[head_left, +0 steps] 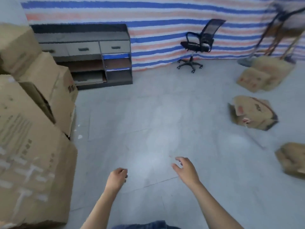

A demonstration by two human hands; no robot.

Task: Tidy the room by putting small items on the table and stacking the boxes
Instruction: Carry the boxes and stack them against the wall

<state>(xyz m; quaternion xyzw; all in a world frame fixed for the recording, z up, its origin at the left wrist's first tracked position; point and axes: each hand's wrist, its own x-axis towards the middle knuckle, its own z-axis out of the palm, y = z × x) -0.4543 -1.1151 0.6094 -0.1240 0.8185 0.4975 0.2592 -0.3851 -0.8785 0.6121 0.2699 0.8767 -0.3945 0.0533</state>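
Observation:
A stack of large cardboard boxes [33, 129] fills the left side. Loose cardboard boxes lie on the floor at the right: one crumpled box [252, 113] in the middle right, a pair [264, 75] farther back, and another [292, 159] at the right edge. My left hand [117, 177] hangs low in the centre with fingers loosely curled, holding nothing. My right hand [186, 167] is stretched forward over the floor, fingers relaxed and empty. Both hands are apart from every box.
A dark cabinet with drawers and shelves [89, 53] stands against the striped tarp wall. A black office chair [198, 45] stands at the back. Stand legs [270, 37] rise at the top right. Grey tiled floor [156, 113] lies open between the boxes.

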